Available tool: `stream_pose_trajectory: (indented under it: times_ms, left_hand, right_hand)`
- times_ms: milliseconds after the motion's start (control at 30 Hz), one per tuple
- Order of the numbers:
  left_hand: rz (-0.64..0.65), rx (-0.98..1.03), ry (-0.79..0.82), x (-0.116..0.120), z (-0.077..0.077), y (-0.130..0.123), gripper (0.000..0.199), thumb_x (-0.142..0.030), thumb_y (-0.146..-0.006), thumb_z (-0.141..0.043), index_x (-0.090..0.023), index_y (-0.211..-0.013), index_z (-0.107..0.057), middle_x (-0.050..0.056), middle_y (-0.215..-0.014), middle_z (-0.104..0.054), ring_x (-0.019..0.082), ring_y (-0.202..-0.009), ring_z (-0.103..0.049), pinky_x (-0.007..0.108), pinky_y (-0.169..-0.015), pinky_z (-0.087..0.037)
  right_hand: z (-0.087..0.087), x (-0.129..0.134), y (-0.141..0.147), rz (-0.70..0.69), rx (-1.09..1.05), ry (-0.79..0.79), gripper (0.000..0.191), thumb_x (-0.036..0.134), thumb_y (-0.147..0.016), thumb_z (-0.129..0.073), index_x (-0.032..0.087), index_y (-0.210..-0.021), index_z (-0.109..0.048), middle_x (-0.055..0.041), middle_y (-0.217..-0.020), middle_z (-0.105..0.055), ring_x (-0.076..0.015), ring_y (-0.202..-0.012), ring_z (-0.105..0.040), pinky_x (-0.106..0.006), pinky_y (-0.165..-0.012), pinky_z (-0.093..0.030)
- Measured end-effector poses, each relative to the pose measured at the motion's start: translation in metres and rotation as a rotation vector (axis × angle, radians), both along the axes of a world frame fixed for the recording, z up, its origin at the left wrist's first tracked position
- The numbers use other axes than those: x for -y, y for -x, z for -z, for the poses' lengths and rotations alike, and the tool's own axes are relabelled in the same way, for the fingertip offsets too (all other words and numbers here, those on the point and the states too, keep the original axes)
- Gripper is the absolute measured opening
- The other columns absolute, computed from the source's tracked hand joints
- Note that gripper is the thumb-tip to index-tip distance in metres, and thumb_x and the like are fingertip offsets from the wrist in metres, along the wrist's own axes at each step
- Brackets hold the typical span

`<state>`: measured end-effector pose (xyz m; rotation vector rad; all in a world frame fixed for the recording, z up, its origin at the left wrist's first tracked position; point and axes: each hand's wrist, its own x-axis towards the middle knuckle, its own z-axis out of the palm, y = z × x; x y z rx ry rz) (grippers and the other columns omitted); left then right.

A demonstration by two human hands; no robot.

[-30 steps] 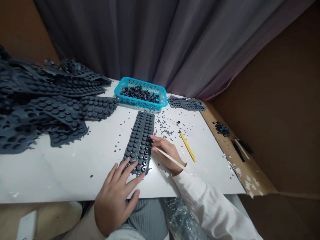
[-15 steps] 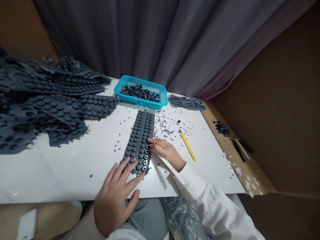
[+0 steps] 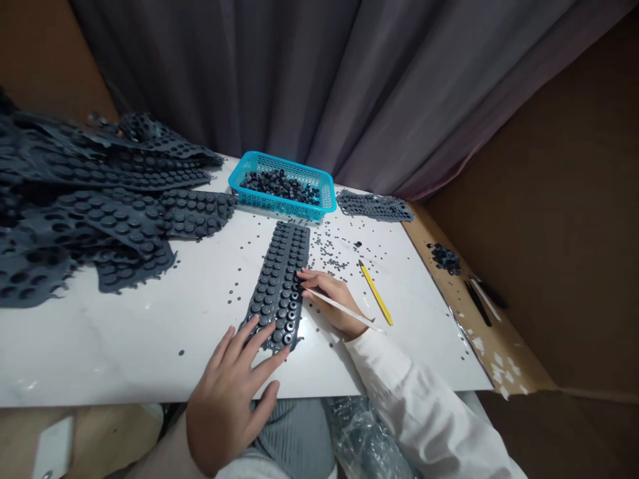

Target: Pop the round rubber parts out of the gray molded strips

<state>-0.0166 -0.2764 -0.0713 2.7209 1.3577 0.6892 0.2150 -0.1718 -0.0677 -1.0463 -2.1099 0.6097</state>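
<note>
A dark grey rubber sheet (image 3: 273, 279) with rows of round raised knobs lies lengthwise before me on the white table. My left hand (image 3: 232, 386) is open, its spread fingertips resting on the sheet's near end. Along the right edge, my right hand (image 3: 335, 303) is closed on a thin white stick-like tool (image 3: 344, 308), its fingertips at the outer row of knobs. Several knobs (image 3: 291, 315) nearer me in that row show pale rings with holes. The tool's tip is hidden by the fingers and knobs.
A blue basket (image 3: 284, 208) of small black pieces stands behind the sheet. Heaped knobbed sheets (image 3: 110, 219) fill the left. A yellow pen-like tool (image 3: 376, 293), tiny scattered discs (image 3: 327, 249) and another sheet (image 3: 377, 206) lie to the right. Black pieces (image 3: 444, 258) sit on the cardboard.
The white tool has swung from pointing down toward me to a flatter slant over my right hand, which has turned slightly. My left hand has stayed in place.
</note>
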Motion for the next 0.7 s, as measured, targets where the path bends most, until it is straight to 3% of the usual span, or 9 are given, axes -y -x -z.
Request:
stream_pose_trajectory:
  times_ms: [167, 433, 600, 700]
  left_hand:
    - [0.001, 0.018, 0.013, 0.0, -0.001, -0.001, 0.043, -0.024, -0.079, -0.054, -0.031, -0.121, -0.057, 0.001, -0.137, -0.047, 0.03, -0.13, -0.036, 0.052, -0.103, -0.034]
    - [-0.001, 0.036, 0.011, 0.001, 0.0, 0.0, 0.044, -0.023, -0.078, -0.054, -0.031, -0.121, -0.057, 0.001, -0.137, -0.047, 0.03, -0.13, -0.036, 0.052, -0.104, -0.034]
    - [0.0, 0.031, 0.007, 0.001, 0.0, 0.0, 0.044, -0.023, -0.079, -0.054, -0.032, -0.122, -0.056, 0.0, -0.137, -0.046, 0.029, -0.13, -0.036, 0.052, -0.104, -0.034]
    - [-0.003, 0.023, 0.005, 0.001, 0.0, 0.0, 0.044, -0.023, -0.079, -0.054, -0.032, -0.122, -0.056, 0.0, -0.137, -0.046, 0.029, -0.131, -0.035, 0.051, -0.103, -0.035]
  right_hand:
    - [0.001, -0.001, 0.0, -0.011, 0.04, -0.041, 0.01, 0.027, -0.088, -0.053, 0.021, -0.093, -0.059, -0.0095, -0.114, -0.065, -0.0192, -0.113, -0.056, -0.038, -0.094, -0.048]
    - [-0.006, -0.009, 0.0, 0.007, 0.325, -0.29, 0.018, 0.026, -0.092, -0.045, 0.018, -0.094, -0.062, -0.0118, -0.115, -0.065, -0.0201, -0.1, -0.064, -0.035, -0.085, -0.053]
    - [-0.007, -0.016, -0.004, 0.213, 0.167, -0.223, 0.017, 0.026, -0.091, -0.045, 0.02, -0.093, -0.061, -0.0102, -0.112, -0.066, -0.0196, -0.099, -0.064, -0.035, -0.083, -0.053]
    - [-0.006, -0.014, -0.004, 0.186, 0.069, -0.102, 0.013, 0.029, -0.089, -0.05, 0.021, -0.093, -0.06, -0.0096, -0.115, -0.065, -0.0201, -0.104, -0.062, -0.036, -0.087, -0.051]
